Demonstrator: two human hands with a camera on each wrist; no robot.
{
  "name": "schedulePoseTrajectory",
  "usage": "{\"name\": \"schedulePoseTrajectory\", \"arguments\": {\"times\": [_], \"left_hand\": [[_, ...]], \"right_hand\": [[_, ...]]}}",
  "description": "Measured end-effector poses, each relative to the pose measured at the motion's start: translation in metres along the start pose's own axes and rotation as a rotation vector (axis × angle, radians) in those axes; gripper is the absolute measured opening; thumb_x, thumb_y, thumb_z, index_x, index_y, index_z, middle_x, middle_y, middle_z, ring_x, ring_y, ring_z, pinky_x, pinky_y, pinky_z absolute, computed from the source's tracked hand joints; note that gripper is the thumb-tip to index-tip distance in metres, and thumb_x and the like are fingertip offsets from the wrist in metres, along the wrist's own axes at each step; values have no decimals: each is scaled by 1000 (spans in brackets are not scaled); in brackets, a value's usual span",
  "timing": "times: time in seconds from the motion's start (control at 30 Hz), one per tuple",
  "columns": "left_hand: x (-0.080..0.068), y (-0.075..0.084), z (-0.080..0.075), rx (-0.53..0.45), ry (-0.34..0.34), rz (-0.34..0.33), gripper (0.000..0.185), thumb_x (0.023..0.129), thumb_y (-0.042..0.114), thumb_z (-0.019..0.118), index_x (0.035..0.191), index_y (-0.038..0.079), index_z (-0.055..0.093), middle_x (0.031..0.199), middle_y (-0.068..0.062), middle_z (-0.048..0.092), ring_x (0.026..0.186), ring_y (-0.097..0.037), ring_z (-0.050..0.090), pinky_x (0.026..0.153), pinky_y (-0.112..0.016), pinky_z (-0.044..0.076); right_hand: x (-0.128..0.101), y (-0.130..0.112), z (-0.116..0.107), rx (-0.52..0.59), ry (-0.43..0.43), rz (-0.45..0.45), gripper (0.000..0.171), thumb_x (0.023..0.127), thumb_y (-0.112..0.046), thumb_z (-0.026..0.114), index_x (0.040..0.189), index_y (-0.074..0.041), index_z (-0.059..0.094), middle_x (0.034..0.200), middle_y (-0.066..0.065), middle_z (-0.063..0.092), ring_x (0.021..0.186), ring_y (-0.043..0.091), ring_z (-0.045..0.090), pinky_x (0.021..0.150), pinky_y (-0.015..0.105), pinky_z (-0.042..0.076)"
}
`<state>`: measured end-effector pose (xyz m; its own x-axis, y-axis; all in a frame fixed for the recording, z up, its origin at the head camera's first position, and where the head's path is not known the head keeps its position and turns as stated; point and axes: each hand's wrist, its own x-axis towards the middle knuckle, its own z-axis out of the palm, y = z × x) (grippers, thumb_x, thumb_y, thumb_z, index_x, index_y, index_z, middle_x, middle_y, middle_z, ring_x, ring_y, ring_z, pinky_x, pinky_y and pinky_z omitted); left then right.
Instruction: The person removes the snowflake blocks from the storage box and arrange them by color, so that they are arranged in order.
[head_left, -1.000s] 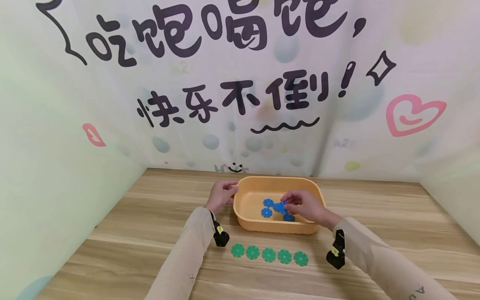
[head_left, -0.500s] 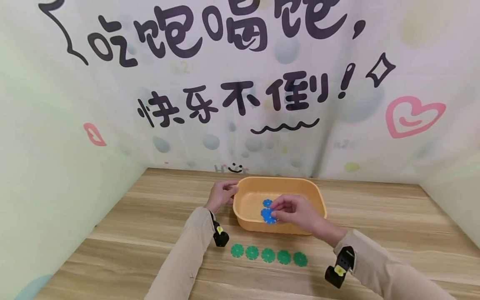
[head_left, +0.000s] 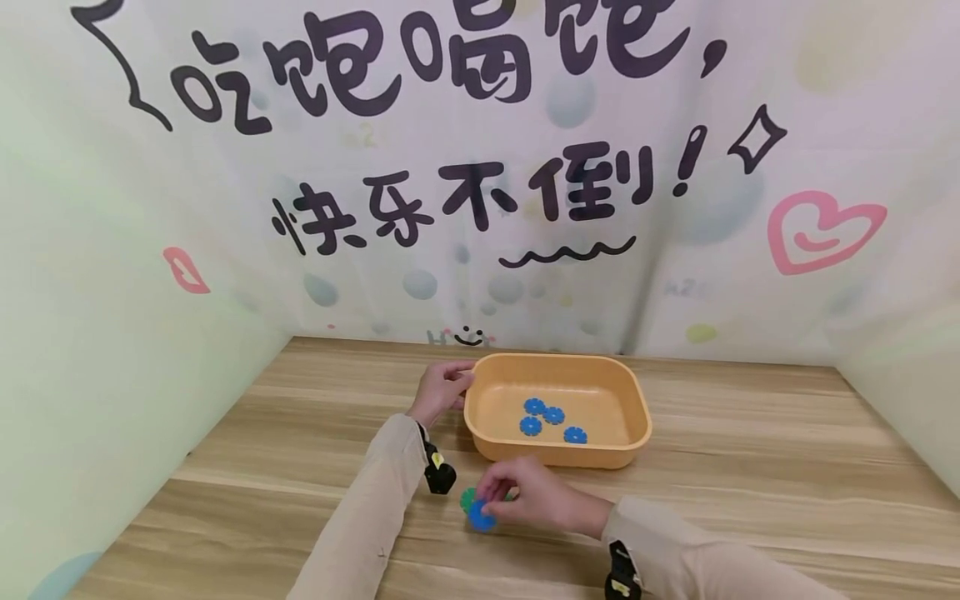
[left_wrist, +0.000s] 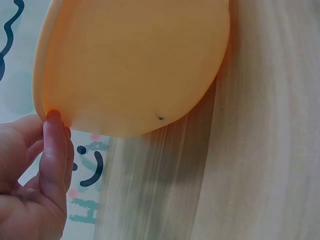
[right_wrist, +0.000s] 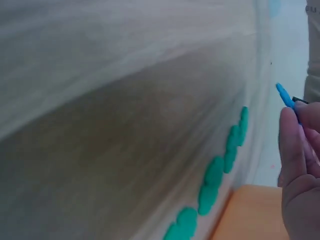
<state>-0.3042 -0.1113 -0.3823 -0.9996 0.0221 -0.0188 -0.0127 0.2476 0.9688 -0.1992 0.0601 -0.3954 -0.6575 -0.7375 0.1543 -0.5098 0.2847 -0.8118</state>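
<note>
Fingers (head_left: 497, 492) of right hand (head_left: 534, 503) pinching blue disc (head_left: 481, 517), above green discs (right_wrist: 215, 172)

A light wood-grain bench (head_left: 750, 450) is seen, bounded at the back and at both sides by printed walls. An orange tray (head_left: 632, 398) is set directly on it, near the middle and toward the back wall. A row of green toothed discs (right_wrist: 212, 182) is laid flat on the boards just in front of the tray, apart from its near wall. In the head view most of that row is hidden, and only its left end (head_left: 467, 498) is shown.
</note>
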Motion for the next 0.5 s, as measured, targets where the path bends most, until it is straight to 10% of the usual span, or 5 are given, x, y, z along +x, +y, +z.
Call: {"name": "schedulePoseTrajectory", "arguments": {"times": [0.5], "left_hand": [[1,-1,-1,-8,-5,5,29,86,5,56,114,0,59,95,-24,58,75,-36,61,50,-27,53]], "right_hand": [[15,4,15,-149,-80,-19,5,76,-5,68,76,-8,65,70,-10,60,63,-4,51,59,13,47]]}}
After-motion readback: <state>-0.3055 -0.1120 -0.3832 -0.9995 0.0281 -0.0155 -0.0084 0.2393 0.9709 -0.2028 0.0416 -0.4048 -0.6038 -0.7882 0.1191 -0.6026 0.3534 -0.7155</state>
